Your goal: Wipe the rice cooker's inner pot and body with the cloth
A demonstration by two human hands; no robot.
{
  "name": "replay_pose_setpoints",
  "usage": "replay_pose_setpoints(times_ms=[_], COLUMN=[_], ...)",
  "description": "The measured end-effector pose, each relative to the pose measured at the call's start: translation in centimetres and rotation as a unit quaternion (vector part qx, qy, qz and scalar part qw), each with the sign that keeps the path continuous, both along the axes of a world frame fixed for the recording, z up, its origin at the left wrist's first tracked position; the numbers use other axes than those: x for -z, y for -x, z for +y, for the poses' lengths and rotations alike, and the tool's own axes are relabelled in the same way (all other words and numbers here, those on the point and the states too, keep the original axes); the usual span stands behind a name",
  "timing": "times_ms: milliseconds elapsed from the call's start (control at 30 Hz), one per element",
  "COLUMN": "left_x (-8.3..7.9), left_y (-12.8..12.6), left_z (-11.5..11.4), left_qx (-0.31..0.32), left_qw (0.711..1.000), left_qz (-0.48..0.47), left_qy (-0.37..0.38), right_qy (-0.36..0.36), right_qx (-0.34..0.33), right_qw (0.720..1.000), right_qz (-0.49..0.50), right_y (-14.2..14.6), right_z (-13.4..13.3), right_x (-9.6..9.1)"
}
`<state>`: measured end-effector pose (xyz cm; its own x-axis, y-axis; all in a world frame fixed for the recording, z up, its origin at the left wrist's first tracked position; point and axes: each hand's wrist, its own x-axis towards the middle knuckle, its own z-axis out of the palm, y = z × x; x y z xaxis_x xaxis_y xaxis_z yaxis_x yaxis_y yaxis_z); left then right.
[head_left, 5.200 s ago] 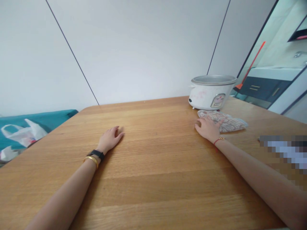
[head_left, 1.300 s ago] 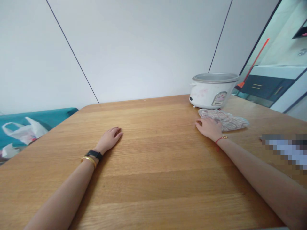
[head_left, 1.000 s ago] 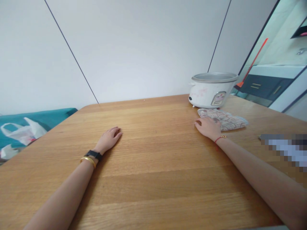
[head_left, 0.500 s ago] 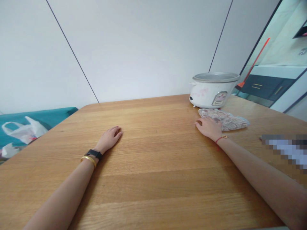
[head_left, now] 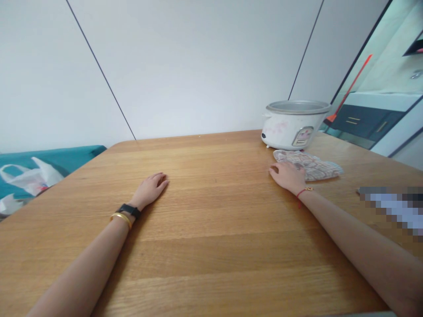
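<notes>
Both hands are lying palm-down on the honey-coloured oak tabletop, and neither is holding anything! The left hand is resting on bare wood, fingers loosely curved, with a black watch strap and a gold bangle on its wrist. The right hand, wearing a red string bracelet, is touching the near edge of a quilted, pink-patterned cloth pad. That pad is lying just in front of a white rice cooker with a silver metal inner pot. Far left, a white plastic bag is sitting on a teal cushion.
</notes>
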<state>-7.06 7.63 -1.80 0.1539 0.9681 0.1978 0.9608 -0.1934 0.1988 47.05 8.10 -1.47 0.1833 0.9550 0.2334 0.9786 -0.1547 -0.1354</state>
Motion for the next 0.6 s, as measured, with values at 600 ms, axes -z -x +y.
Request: replay_pose_setpoints(times_ms=[600], left_x=[-0.27], left_y=[-0.46], left_z=[-0.67], left_qx=[-0.032], left_qw=[0.997], left_qz=[-0.069], left_qy=[0.004], right_qy=[0.0], right_qx=[-0.007], right_qw=[1.0], right_qz=[0.006], right_y=[-0.06], right_z=[0.02], right_x=[0.0])
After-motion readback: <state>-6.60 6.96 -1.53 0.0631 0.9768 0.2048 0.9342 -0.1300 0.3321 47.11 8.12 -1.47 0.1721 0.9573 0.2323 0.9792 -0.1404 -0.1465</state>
